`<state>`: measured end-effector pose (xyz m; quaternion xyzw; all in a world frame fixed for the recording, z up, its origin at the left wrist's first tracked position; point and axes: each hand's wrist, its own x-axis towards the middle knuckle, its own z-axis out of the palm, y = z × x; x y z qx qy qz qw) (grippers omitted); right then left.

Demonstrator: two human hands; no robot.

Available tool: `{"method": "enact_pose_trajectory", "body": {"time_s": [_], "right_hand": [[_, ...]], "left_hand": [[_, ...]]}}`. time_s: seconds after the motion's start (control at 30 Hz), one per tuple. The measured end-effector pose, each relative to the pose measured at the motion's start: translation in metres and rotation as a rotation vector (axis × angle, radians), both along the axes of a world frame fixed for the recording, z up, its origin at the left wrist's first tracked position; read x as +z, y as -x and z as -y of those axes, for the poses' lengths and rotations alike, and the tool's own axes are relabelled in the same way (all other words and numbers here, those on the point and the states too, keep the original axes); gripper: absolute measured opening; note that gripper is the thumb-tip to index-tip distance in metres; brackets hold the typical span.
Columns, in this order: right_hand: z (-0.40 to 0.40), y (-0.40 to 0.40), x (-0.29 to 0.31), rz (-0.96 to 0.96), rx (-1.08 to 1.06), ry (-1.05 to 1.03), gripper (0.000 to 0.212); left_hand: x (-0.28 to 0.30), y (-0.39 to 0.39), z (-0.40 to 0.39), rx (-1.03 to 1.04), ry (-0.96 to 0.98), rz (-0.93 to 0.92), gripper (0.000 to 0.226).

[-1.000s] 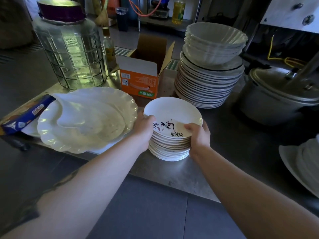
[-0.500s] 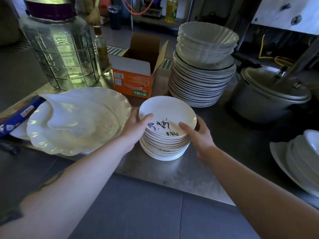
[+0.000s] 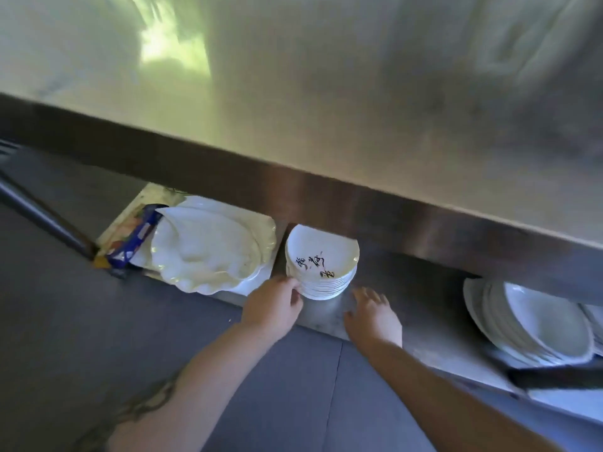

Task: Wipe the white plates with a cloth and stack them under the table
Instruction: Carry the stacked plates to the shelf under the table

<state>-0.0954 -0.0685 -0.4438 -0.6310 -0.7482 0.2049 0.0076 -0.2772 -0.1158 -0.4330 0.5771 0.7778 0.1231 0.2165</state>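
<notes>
The stack of small round white plates (image 3: 321,267), black calligraphy on the top plate, stands on the lower metal shelf (image 3: 421,318) near its front edge. The left hand (image 3: 272,309) touches the stack's side, fingers curled. The right hand (image 3: 372,316) rests beside it, fingers apart.

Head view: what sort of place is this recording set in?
Probably a restaurant or commercial kitchen. A stainless steel work table has a lower shelf holding a stack of small white plates, large scalloped white platters and more white dishes stored in bulk.
</notes>
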Motion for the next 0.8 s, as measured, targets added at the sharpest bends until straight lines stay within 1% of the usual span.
{"method": "enact_pose_trajectory", "body": {"time_s": [0.1,0.17,0.3,0.43,0.53,0.63,0.8], "right_hand": [[0.034,-0.011,0.06,0.071,0.075,0.028,0.042],[0.057,-0.019,0.099,0.07,0.079,0.059,0.04],[0.096,-0.039,0.176,0.054,0.053,0.129,0.042],[0.121,-0.077,0.257,0.081,-0.034,0.132,0.042],[0.136,-0.123,0.314,0.101,-0.142,0.113,0.042],[0.151,-0.186,0.361,0.117,-0.271,0.088,0.04],[0.184,-0.327,0.415,0.15,-0.549,0.043,0.04]], "left_hand": [[0.057,-0.01,0.034,-0.042,0.079,-0.073,0.027],[0.095,-0.02,0.055,-0.062,0.129,-0.08,0.027],[0.173,-0.042,0.077,-0.153,0.191,-0.039,0.028],[0.258,-0.08,0.081,-0.312,0.217,-0.078,0.028],[0.315,-0.132,0.079,-0.462,0.2,-0.076,0.028],[0.358,-0.203,0.072,-0.635,0.145,-0.042,0.027],[0.411,-0.349,0.058,-0.871,0.016,-0.028,0.028]]}}
